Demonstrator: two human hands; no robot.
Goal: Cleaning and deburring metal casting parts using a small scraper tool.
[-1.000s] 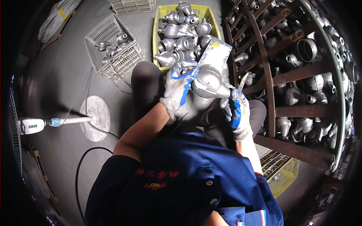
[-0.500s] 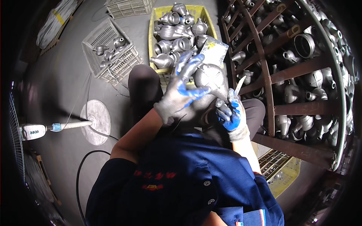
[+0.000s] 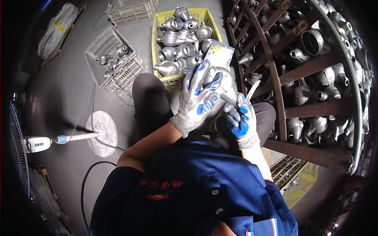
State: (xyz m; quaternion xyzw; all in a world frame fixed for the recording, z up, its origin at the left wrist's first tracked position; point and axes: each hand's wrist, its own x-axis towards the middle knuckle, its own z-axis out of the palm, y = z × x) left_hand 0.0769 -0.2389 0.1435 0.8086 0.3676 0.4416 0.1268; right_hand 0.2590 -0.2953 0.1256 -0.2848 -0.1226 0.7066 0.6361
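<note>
The held casting point(image 3: 228, 85) is showing bare grey metal, softly shiny and faintly grainy; the left hand point(image 3: 199, 96) is wearing pale knitted cloth with a smooth blue coating, grey-smeared at the fingers; the right hand point(image 3: 242, 121) is wearing the same; the narrow blade point(image 3: 252, 90) is looking like pale, dull metal; the yellow crate point(image 3: 161, 19) is looking like scuffed plastic; within its edges, metal castings point(image 3: 171, 38) are gleaming silver-grey; by its near right corner, a flat panel point(image 3: 220, 55) is glinting, speckled and rough-looking; the rack point(image 3: 305, 112) is showing matt brown metal; the navy shirt point(image 3: 197, 165) is creasing as smooth cloth.
</note>
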